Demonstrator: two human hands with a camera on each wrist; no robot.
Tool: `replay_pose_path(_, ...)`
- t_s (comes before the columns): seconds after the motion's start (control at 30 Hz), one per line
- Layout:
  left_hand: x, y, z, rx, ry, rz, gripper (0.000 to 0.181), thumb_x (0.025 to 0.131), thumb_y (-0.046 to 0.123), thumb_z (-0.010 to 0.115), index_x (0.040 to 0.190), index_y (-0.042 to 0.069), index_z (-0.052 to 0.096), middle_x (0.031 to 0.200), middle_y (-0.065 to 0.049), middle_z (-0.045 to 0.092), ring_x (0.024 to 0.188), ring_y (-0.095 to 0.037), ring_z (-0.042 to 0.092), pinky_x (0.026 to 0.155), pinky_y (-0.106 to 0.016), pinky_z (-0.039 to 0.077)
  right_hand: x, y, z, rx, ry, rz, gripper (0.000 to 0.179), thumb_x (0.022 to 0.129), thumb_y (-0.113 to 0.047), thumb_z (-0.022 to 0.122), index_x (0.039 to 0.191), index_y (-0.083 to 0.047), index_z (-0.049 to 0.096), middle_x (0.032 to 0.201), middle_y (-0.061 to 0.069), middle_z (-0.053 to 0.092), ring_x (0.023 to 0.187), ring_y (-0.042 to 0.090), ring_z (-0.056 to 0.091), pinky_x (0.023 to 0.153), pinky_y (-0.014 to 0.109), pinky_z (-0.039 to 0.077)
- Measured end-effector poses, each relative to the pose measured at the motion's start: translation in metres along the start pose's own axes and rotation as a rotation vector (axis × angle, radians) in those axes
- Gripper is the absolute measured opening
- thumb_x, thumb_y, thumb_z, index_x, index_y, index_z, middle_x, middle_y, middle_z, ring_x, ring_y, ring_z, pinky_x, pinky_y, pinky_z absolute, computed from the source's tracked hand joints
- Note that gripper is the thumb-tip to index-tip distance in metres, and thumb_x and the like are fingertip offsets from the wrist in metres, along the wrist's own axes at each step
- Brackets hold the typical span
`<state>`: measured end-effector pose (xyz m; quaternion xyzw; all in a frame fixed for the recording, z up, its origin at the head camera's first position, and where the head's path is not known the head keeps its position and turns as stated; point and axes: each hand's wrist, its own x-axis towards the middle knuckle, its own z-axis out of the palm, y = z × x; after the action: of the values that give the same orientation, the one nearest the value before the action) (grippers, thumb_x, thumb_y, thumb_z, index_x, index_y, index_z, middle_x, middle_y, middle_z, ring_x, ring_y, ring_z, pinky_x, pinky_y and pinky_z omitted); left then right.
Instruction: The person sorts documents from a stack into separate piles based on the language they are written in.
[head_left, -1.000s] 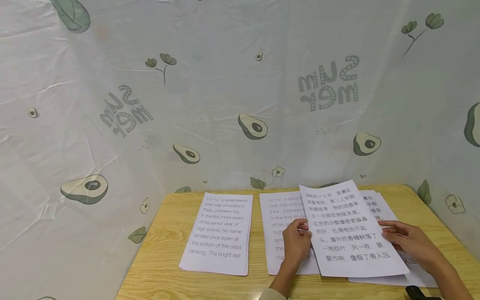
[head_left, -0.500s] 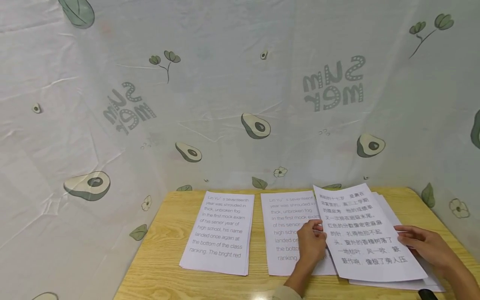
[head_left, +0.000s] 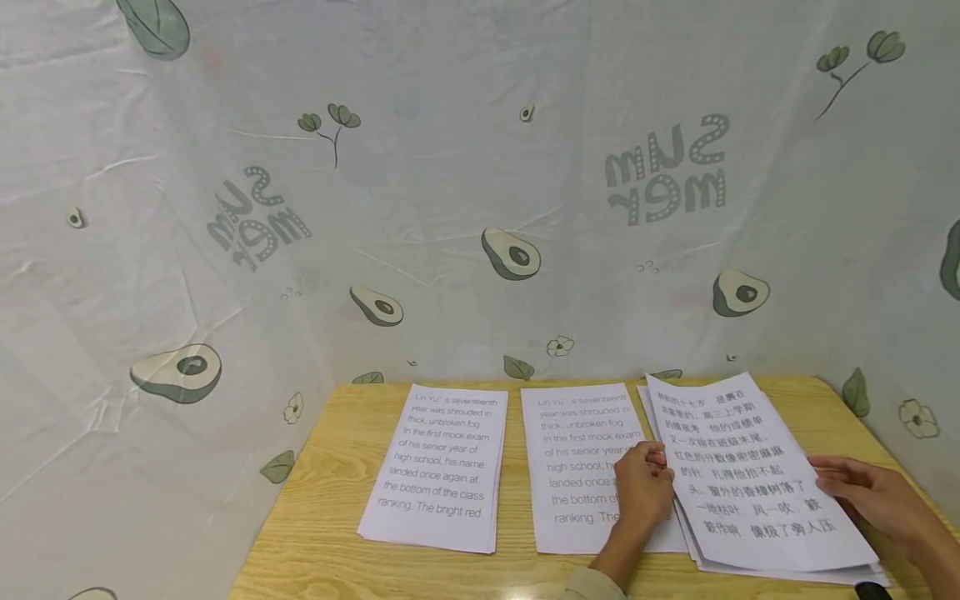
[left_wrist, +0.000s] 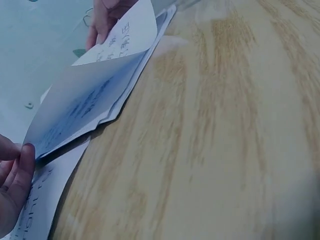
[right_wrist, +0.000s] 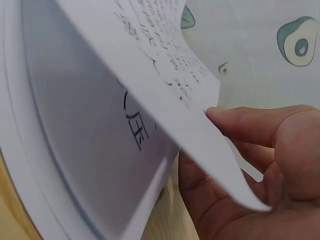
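A sheet of paper printed with Chinese characters (head_left: 738,475) is held slightly raised over a paper stack (head_left: 686,537) at the table's right. My left hand (head_left: 645,492) pinches its left edge between thumb and fingers. On the opposite edge my right hand (head_left: 873,500) grips it, thumb on top and fingers below, as the right wrist view shows. The sheet (left_wrist: 85,95) bows upward in the left wrist view, with a gap above the pages under it. Below my left forearm lies part of a middle stack of English-printed paper (head_left: 577,450).
Another English-printed paper stack (head_left: 435,467) lies to the left on the wooden table (head_left: 315,500). A patterned curtain (head_left: 435,183) rises behind the table and along both sides. A small black object (head_left: 872,591) shows at the bottom right edge.
Both hands have carried the sheet to the right and slightly nearer. It now covers most of the right stack, and more of the middle stack shows.
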<state>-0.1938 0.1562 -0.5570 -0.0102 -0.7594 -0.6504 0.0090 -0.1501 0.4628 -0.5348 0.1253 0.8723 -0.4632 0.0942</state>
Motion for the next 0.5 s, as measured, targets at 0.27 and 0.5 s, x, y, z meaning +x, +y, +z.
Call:
replay_pose_path(0.27, 0.0, -0.002, 0.004, 0.025, -0.015, -0.032, 0.035, 0.085, -0.013, 0.078, 0.113, 0.008, 0.078, 0.086, 0.011, 0.064, 0.074, 0.005, 0.06, 0.071, -0.015, 0.056, 0.009, 0.019, -0.003, 0.005, 0.004, 0.076, 0.068, 0.108, -0.031, 0.065, 0.149, 0.019, 0.044, 0.102, -0.008, 0.076, 0.081, 0.006, 0.068, 0.071, 0.031, 0.059)
replay_pose_path(0.5, 0.0, 0.0, 0.004, 0.039, -0.029, -0.059, 0.034, 0.086, -0.011, 0.079, 0.114, 0.008, 0.079, 0.086, 0.011, 0.064, 0.074, 0.004, 0.058, 0.071, -0.015, 0.055, 0.006, 0.02, 0.0, 0.01, 0.017, 0.07, 0.06, 0.11, -0.026, 0.061, 0.147, 0.019, 0.047, 0.101, -0.007, 0.075, 0.08, 0.007, 0.068, 0.07, 0.031, 0.059)
